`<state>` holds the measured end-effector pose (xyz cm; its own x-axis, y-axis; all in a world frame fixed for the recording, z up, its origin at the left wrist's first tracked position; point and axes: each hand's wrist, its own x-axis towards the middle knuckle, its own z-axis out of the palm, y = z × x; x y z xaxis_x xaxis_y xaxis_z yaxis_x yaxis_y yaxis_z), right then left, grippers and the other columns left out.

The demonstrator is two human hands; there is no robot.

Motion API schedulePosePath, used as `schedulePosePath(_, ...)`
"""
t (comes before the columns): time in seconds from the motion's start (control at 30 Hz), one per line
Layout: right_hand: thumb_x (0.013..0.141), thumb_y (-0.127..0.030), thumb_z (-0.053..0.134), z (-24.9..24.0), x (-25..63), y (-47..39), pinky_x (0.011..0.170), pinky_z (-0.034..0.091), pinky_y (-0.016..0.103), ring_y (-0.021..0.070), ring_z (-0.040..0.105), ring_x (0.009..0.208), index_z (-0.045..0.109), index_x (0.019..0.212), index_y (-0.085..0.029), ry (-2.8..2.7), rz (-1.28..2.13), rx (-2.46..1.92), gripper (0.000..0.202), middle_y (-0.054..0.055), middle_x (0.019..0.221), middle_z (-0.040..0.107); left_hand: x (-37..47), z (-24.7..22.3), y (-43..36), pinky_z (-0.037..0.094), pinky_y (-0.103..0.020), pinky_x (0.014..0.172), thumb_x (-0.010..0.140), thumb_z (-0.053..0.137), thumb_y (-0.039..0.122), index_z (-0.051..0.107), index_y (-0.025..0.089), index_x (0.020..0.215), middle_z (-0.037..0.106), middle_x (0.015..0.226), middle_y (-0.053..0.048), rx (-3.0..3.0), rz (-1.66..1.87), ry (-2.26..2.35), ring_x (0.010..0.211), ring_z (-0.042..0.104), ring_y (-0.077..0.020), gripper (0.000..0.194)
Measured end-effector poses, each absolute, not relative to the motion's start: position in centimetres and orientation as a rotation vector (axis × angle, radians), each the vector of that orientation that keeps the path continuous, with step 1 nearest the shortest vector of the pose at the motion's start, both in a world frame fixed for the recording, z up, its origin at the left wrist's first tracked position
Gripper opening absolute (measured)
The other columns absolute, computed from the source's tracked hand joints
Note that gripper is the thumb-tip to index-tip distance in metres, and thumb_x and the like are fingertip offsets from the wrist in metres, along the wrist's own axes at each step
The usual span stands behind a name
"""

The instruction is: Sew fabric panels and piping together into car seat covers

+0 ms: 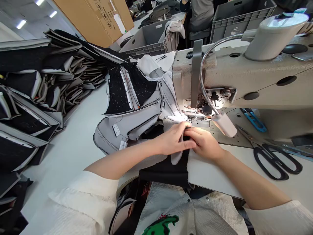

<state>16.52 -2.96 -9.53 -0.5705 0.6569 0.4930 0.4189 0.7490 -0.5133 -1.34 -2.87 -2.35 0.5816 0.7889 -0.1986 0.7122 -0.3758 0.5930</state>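
Close in front of the needle area of a sewing machine [186,68], both of my hands grip a grey and black fabric piece [144,114]. My left hand [173,138] pinches a grey edge of it, thumb stretched toward the other hand. Touching it on the right, my right hand [202,142] has its fingers curled over the same edge; the fingertips are partly hidden. The sewn piece spreads left over the table, with black panels, white perforated strips and loose threads. A black part of the cloth hangs toward my lap. The machine's lamp [223,124] lights the stitching spot.
Black-handled scissors [274,160] and blue thread snips [254,119] lie right of my right hand. Piles of similar black and grey pieces [49,78] fill the left side. Behind stand grey crates [151,37], a cardboard box [97,19] and a seated person [201,16].
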Motion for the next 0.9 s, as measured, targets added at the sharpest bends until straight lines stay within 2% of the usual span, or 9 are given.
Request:
schedulePosePath(0.1, 0.080, -0.009, 0.037, -9.5, 16.5, -3.0, 0.080, 0.047, 0.028, 0.0174, 0.060, 0.095, 0.059, 0.099, -0.020, -2.220, 0.533, -0.727, 0.031, 0.007, 0.107, 0.065, -1.5, -3.6, -2.1, 0.037, -0.041, 0.104, 0.080, 0.054, 0.029, 0.020, 0.015, 0.144, 0.032, 0.146, -0.016, 2.177, 0.027, 1.218, 0.133, 0.034, -0.0279, 0.074)
schedulePosePath(0.23, 0.078, -0.009, 0.039, -10.0, 17.5, -2.2, 0.071, 0.049, 0.028, 0.0166, 0.063, 0.080, 0.062, 0.086, -0.021, -2.225, 0.562, -0.918, 0.027, 0.003, 0.088, 0.068, -1.1, -4.8, -2.2, 0.036, -0.041, 0.104, 0.076, 0.035, 0.004, 0.029, 0.025, 0.144, 0.040, 0.143, -0.004, 2.292, -0.016, 1.233, 0.126, 0.041, -0.0230, 0.071)
schedulePosePath(0.3, 0.076, -0.010, 0.040, -10.4, 17.7, -1.8, 0.069, 0.049, 0.028, 0.0163, 0.062, 0.076, 0.061, 0.080, -0.021, -2.127, 0.613, -1.005, 0.024, 0.003, 0.082, 0.067, -0.7, -4.7, -2.6, 0.035, -0.045, 0.103, 0.082, 0.037, 0.012, 0.027, 0.025, 0.144, 0.041, 0.141, -0.005, 2.273, -0.040, 1.296, 0.123, 0.041, -0.0261, 0.065)
schedulePosePath(0.37, 0.076, -0.012, 0.041, -10.7, 17.6, -1.6, 0.073, 0.051, 0.029, 0.0166, 0.063, 0.077, 0.060, 0.079, -0.021, -1.966, 0.733, -1.048, 0.021, 0.002, 0.082, 0.067, -0.3, -4.3, -2.9, 0.032, -0.049, 0.104, 0.087, 0.040, 0.033, 0.019, 0.021, 0.147, 0.037, 0.143, -0.009, 2.202, -0.094, 1.338, 0.126, 0.036, -0.0311, 0.065)
schedulePosePath(0.43, 0.078, -0.016, 0.042, -10.8, 17.5, -1.5, 0.080, 0.053, 0.032, 0.0172, 0.064, 0.084, 0.060, 0.080, -0.022, -1.753, 0.977, -1.062, 0.019, 0.003, 0.089, 0.068, 0.1, -4.2, -3.0, 0.030, -0.050, 0.104, 0.084, 0.041, 0.055, 0.013, 0.017, 0.148, 0.030, 0.146, -0.012, 2.141, -0.123, 1.367, 0.130, 0.029, -0.0347, 0.079)
schedulePosePath(0.5, 0.080, -0.020, 0.045, -10.9, 17.5, -1.5, 0.084, 0.054, 0.035, 0.0178, 0.065, 0.089, 0.059, 0.079, -0.021, -1.542, 1.256, -1.041, 0.015, 0.004, 0.096, 0.067, 0.5, -4.5, -3.1, 0.030, -0.051, 0.102, 0.076, 0.048, 0.062, 0.012, 0.015, 0.147, 0.029, 0.146, -0.014, 2.139, -0.137, 1.432, 0.129, 0.028, -0.0365, 0.092)
schedulePosePath(0.67, 0.080, -0.026, 0.054, -11.0, 17.8, -1.4, 0.091, 0.052, 0.041, 0.0208, 0.064, 0.097, 0.060, 0.076, -0.021, -1.355, 1.512, -0.959, 0.009, 0.005, 0.103, 0.067, 1.8, -5.6, -3.0, 0.034, -0.048, 0.097, 0.061, 0.060, 0.044, 0.018, 0.013, 0.143, 0.038, 0.133, -0.015, 2.232, -0.157, 1.577, 0.118, 0.036, -0.0343, 0.097)
schedulePosePath(0.8, 0.079, -0.025, 0.055, -10.9, 17.7, -1.7, 0.093, 0.051, 0.041, 0.0223, 0.060, 0.106, 0.062, 0.074, -0.021, -1.467, 1.375, -0.963, 0.010, 0.005, 0.107, 0.065, 2.3, -4.9, -2.4, 0.035, -0.046, 0.094, 0.062, 0.059, 0.027, 0.025, 0.016, 0.140, 0.039, 0.129, -0.015, 2.164, -0.313, 1.620, 0.117, 0.036, -0.0328, 0.086)
schedulePosePath(0.9, 0.080, -0.021, 0.051, -10.8, 17.5, -1.9, 0.091, 0.052, 0.040, 0.0207, 0.061, 0.104, 0.063, 0.075, -0.022, -1.649, 1.156, -0.971, 0.013, 0.005, 0.106, 0.066, 2.1, -4.4, -2.2, 0.034, -0.050, 0.095, 0.060, 0.063, 0.026, 0.019, 0.020, 0.144, 0.036, 0.133, -0.015, 2.138, -0.401, 1.662, 0.119, 0.034, -0.0352, 0.095)
